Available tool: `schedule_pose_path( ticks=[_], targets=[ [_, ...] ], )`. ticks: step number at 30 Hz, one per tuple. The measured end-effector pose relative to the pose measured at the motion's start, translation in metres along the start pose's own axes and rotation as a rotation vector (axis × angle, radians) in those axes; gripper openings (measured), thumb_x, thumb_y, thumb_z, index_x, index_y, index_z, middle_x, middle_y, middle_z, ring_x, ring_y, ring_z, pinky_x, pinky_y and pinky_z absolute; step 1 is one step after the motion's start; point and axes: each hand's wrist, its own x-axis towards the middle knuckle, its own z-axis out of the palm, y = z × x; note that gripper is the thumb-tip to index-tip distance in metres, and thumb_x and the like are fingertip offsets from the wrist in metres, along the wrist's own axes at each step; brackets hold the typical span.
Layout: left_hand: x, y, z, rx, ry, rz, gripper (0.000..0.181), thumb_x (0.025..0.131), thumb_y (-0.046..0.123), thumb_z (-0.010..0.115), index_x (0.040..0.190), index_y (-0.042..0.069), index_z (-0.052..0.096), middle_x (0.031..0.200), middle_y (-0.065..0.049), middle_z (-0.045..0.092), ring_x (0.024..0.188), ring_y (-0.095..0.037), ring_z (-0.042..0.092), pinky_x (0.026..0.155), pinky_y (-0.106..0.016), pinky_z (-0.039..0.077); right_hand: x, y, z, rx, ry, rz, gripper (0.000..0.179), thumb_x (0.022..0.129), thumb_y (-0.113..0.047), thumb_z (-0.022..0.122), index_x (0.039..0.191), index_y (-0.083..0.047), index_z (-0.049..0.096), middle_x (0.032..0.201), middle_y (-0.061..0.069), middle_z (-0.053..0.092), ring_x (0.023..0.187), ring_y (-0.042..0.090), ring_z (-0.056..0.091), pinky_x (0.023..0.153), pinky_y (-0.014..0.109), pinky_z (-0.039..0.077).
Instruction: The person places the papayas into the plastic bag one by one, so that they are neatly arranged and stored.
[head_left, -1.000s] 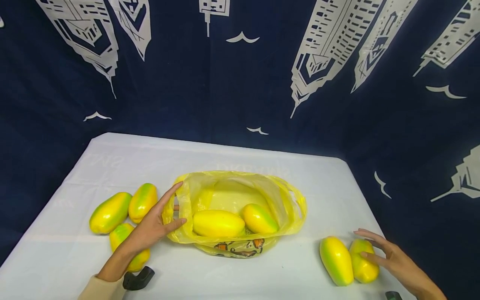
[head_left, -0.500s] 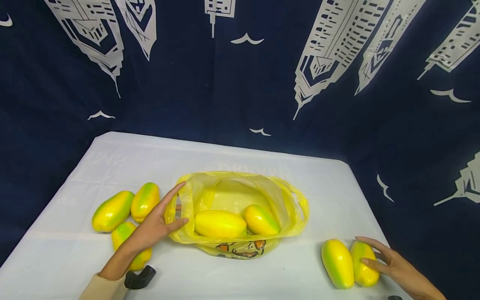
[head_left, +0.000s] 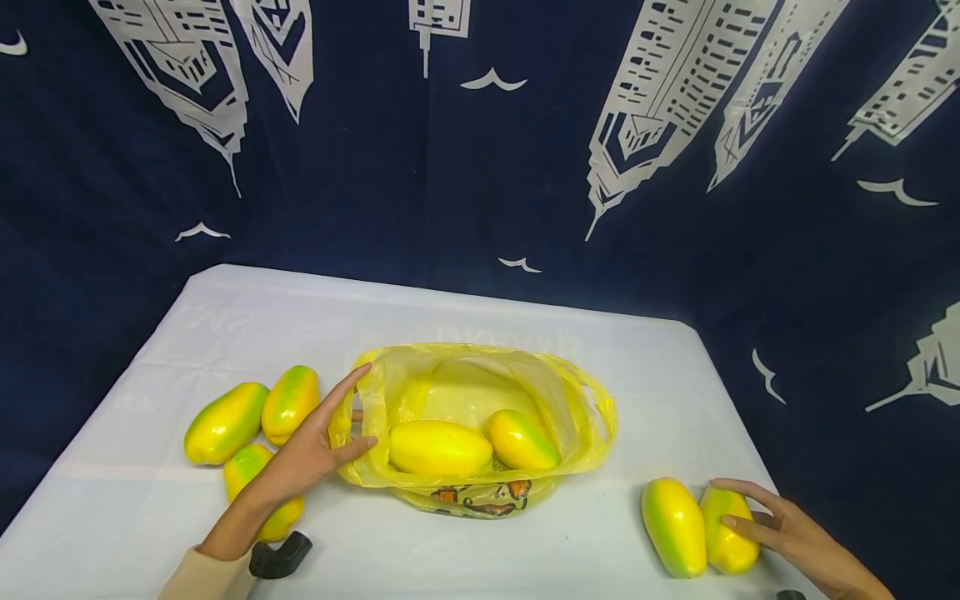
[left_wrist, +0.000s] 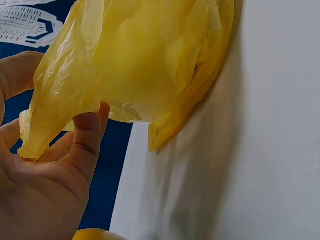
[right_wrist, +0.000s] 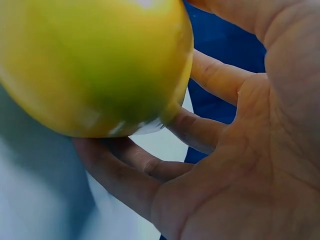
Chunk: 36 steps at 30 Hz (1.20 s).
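In the head view an open yellow plastic bag (head_left: 480, 493) stands mid-table with two yellow-green mangoes, one long (head_left: 438, 447) and one smaller-looking (head_left: 522, 440), inside. My left hand (head_left: 303, 458) holds the bag's left side, thumb in front and fingers behind; the left wrist view shows the bag's handle (left_wrist: 60, 90) looped among the fingers. At the right, my right hand (head_left: 795, 529) grips a mango (head_left: 729, 533) with thumb on top and fingers round its far side. The right wrist view shows fingers (right_wrist: 120, 182) under that mango. Another mango (head_left: 673, 527) lies against its left side.
Left of the bag lie three more mangoes, one (head_left: 225, 422) at the far left, one (head_left: 290, 406) beside it and one (head_left: 247, 471) partly behind my left forearm. A white cloth covers the table (head_left: 570, 550). A dark blue printed curtain (head_left: 360, 192) hangs behind.
My right hand has closed in on the right-hand mango, thumb and fingers now round it. The left hand keeps its place on the bag. The head view has shifted slightly.
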Motion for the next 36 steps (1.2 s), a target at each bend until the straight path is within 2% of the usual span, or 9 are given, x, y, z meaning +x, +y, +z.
schedule_pose_path(
  ticks=[5,9,16,24,31,36],
  targets=[
    [0.0,0.0,0.0,0.022,0.005,0.003,0.091,0.091,0.013,0.074,0.159,0.04,0.02,0.166,-0.009,0.016,0.135,-0.037,0.043,0.099,-0.023,0.05,-0.003,-0.002,-0.001,0.013,0.027,0.003,0.074,0.101,-0.046,0.055,0.154,0.0,0.03,0.158,0.037,0.013,0.137,0.068,0.015,0.095,0.077,0.037],
    [0.0,0.001,0.0,0.014,0.004,0.0,0.092,0.091,0.012,0.074,0.159,0.041,0.02,0.166,-0.01,0.018,0.134,-0.037,0.044,0.097,-0.022,0.051,-0.005,-0.004,-0.003,0.041,0.042,0.006,0.076,0.1,-0.045,0.057,0.155,-0.001,0.028,0.159,0.036,0.01,0.138,0.067,0.01,0.098,0.079,0.032],
    [0.0,0.001,0.0,0.002,0.002,-0.007,0.092,0.09,0.012,0.074,0.158,0.041,0.02,0.164,-0.013,0.021,0.132,-0.039,0.046,0.094,-0.02,0.052,-0.007,-0.006,-0.008,0.038,0.054,0.009,0.077,0.1,-0.047,0.056,0.156,-0.003,0.026,0.16,0.035,0.007,0.137,0.069,0.011,0.097,0.08,0.029],
    [-0.001,0.002,0.001,-0.007,0.001,-0.013,0.091,0.091,0.012,0.074,0.158,0.041,0.02,0.161,-0.016,0.025,0.13,-0.041,0.046,0.091,-0.023,0.055,-0.01,-0.011,-0.01,-0.003,0.082,-0.008,0.078,0.102,-0.048,0.053,0.156,0.0,0.025,0.158,0.036,0.014,0.137,0.067,0.018,0.097,0.08,0.031],
    [-0.001,0.001,0.001,0.003,0.003,-0.008,0.091,0.091,0.013,0.074,0.158,0.041,0.02,0.163,-0.013,0.021,0.132,-0.04,0.045,0.093,-0.021,0.053,-0.015,-0.017,-0.014,-0.022,0.109,-0.081,0.073,0.103,-0.044,0.052,0.154,0.002,0.027,0.156,0.036,0.022,0.136,0.064,0.026,0.094,0.078,0.038],
    [0.0,0.0,0.0,0.026,0.007,-0.005,0.091,0.091,0.014,0.075,0.158,0.042,0.02,0.165,-0.011,0.018,0.136,-0.038,0.042,0.098,-0.024,0.051,-0.018,-0.02,-0.013,-0.027,0.172,-0.178,0.067,0.103,-0.037,0.056,0.151,0.003,0.032,0.153,0.036,0.029,0.135,0.062,0.026,0.092,0.08,0.035]
  ],
)
